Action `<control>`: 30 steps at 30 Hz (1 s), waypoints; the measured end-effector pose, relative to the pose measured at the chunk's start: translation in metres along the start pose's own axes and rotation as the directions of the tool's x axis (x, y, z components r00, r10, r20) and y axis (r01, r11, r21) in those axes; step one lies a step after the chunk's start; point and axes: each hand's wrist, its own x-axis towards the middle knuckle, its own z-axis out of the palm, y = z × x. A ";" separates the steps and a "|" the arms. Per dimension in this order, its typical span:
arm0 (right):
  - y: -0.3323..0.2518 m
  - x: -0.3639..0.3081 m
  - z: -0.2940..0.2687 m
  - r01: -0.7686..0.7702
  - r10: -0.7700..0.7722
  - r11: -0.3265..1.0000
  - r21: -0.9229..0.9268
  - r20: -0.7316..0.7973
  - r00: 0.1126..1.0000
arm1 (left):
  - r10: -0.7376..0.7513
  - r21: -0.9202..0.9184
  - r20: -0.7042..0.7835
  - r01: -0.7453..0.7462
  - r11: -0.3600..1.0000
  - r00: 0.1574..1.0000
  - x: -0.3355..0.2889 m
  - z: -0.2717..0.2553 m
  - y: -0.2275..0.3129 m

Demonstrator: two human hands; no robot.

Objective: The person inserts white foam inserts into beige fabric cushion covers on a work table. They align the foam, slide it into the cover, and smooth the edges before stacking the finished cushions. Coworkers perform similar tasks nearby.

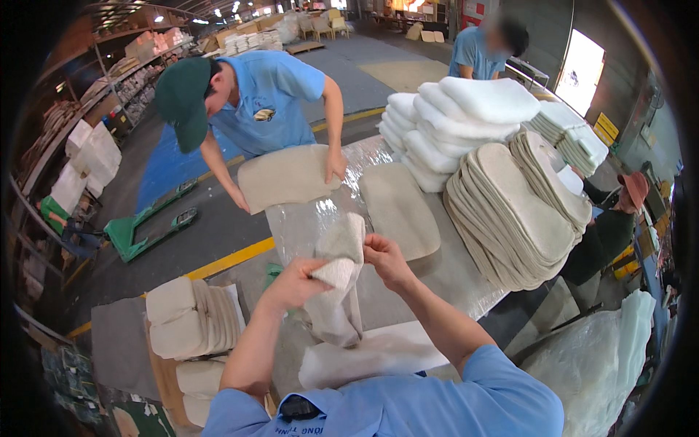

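Between my hands hangs a beige fabric cushion cover (341, 240), bunched and folded over at the top, its lower end drooping toward the table edge in front of me. My left hand (293, 284) grips a folded flap of it, showing a paler inner side. Fingers pinched, my right hand (386, 261) holds its right edge. Just below the cover lies a white fluffy pad (371, 357), close to my body. A flat beige cushion piece (399, 210) rests on the table beyond my right hand.
Opposite me a person in a green cap holds another beige cushion (287, 178) over the plastic-covered table (466, 291). At right stand stacked beige covers (510, 211) and white pads (473, 102). More cushions (193, 317) are piled at left, near a green pallet jack (135, 237).
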 end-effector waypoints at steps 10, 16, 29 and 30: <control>-0.073 -0.005 0.017 0.195 -0.219 0.956 0.221 0.090 0.972 | -0.020 -0.922 0.218 0.213 0.323 0.976 -0.058 0.042 -0.111; -0.094 -0.010 -0.005 0.203 -0.221 0.957 0.208 0.066 0.973 | -0.075 -0.924 -0.128 -0.092 0.370 0.989 -0.002 0.053 -0.062; -0.099 -0.008 -0.044 0.210 -0.218 0.975 -0.076 -0.137 0.966 | 0.351 -0.692 -0.009 -0.259 0.674 0.936 0.022 0.012 0.021; -0.101 -0.003 -0.040 0.184 -0.202 0.974 -0.129 -0.142 0.969 | 0.345 -0.723 -0.004 -0.241 0.647 0.938 0.027 0.013 0.023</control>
